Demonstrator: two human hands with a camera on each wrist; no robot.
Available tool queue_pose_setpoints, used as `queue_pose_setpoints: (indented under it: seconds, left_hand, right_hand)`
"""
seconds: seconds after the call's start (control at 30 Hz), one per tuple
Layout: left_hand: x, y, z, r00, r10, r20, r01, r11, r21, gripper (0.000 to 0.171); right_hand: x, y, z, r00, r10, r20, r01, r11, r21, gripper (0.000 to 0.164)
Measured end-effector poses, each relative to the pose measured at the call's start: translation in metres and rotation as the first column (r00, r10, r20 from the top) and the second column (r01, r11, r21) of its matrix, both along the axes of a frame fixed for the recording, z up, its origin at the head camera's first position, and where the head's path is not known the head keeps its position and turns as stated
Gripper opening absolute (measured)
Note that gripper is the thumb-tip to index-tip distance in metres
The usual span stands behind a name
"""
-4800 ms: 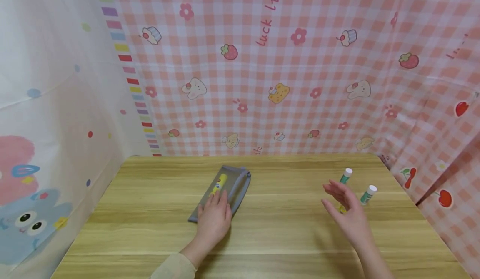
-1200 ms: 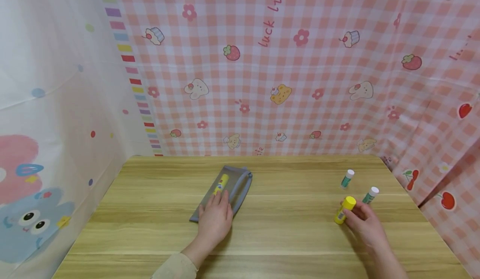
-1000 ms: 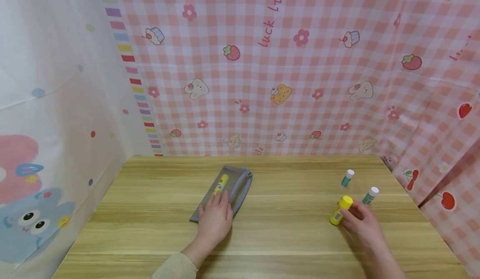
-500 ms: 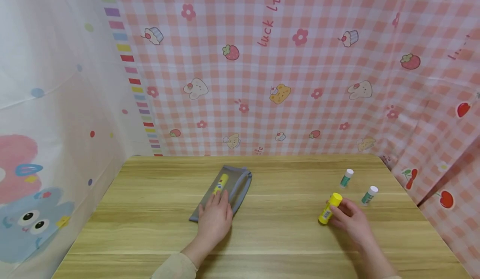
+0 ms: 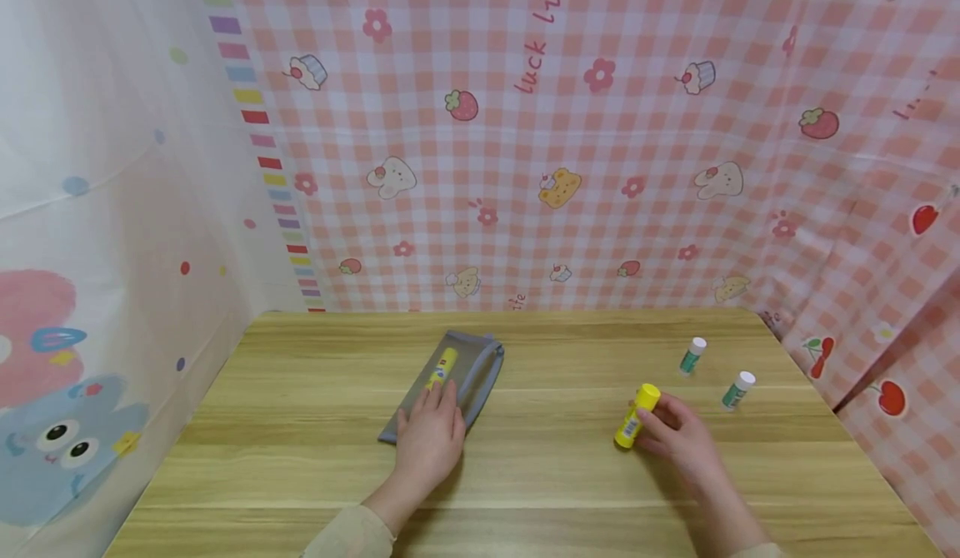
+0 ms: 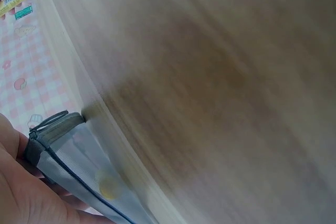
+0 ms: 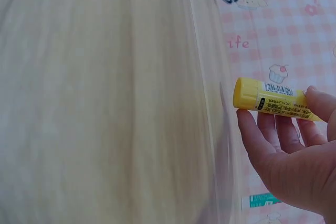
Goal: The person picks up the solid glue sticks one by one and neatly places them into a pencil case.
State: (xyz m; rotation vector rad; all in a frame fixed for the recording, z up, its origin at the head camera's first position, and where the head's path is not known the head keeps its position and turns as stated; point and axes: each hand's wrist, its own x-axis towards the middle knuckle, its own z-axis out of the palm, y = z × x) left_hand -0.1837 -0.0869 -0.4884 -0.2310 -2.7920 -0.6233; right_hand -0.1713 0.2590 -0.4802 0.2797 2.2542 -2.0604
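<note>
Head view: the right hand (image 5: 684,441) pinches a yellow cylindrical glue stick (image 5: 637,416), its long axis tilted, upper end leaning right. A grey translucent mesh pouch (image 5: 462,375) lies leftward, well apart, long axis slanting away and right. The nearer left hand (image 5: 429,437) rests on it, fingers extended.

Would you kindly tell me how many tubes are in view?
4: a yellow tube in the right hand, a second yellow tube inside the pouch, and a far green tube and near green tube beyond that hand. The left hand may hide more.
</note>
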Motion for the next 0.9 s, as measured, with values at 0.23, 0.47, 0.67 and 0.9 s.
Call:
queue_pose_setpoints:
  seconds: [0.23,0.47,0.67,0.9]
  left_hand:
    - [0.000,0.000,-0.001,1.000,0.001,0.002,-0.001,1.000,-0.003,0.043]
    - [-0.001,-0.001,-0.001,1.000,0.002,0.009,-0.002,1.000,-0.002,0.043]
    - [-0.001,-0.001,0.000,1.000,0.003,0.013,-0.003,1.000,-0.003,0.043]
    - [0.000,0.000,0.000,1.000,0.002,0.017,-0.002,1.000,0.003,0.043]
  right_hand:
    - [-0.004,-0.012,-0.001,1.000,0.019,0.000,-0.019,1.000,-0.006,0.047]
    - [-0.008,-0.026,-0.001,0.999,0.035,-0.014,-0.035,0.999,-0.022,0.044]
    - [-0.011,-0.040,-0.002,0.999,0.031,-0.015,-0.032,0.998,-0.050,0.043]
    - [-0.015,-0.058,-0.002,0.999,0.030,-0.021,-0.032,0.997,-0.074,0.040]
